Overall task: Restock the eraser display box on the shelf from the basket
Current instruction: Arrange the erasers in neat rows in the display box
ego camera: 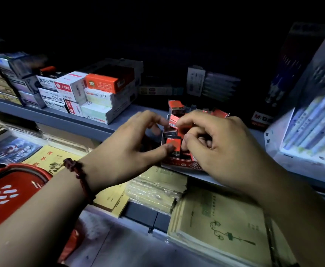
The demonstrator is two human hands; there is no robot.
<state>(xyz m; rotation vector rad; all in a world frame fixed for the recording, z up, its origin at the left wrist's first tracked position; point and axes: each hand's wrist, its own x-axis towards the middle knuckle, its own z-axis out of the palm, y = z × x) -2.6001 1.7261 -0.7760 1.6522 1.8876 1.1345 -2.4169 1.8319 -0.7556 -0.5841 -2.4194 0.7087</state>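
Two bare forearms reach up and inward from the bottom corners. The left wrist wears a dark red bead bracelet (79, 177), and a red basket (9, 191) sits just beside and below that arm. Stacks of yellowish notebooks (215, 224) lie on the lower level beneath both arms.

The hands meet over the eraser display box (179, 164), which stands at the front edge of the grey shelf (61, 117).

- **Left hand:** The left hand (127, 149) is curved in a wide C. Its thumb tip is on the front eraser (174, 142), and its forefinger reaches to the tilted eraser (172, 121) above.
- **Right hand:** The right hand (221, 147) has its fingers curled. The forefinger tip rests on the same tilted eraser, the thumb is against the front eraser's side, and the other fingers are tucked in.

I cannot tell whether either hand truly grips an eraser or only touches it.

More red erasers (175, 106) stand at the back of the box. Further along the shelf are stacked cartons (100, 97) on the left and hanging pen packs (311, 122) on the right.
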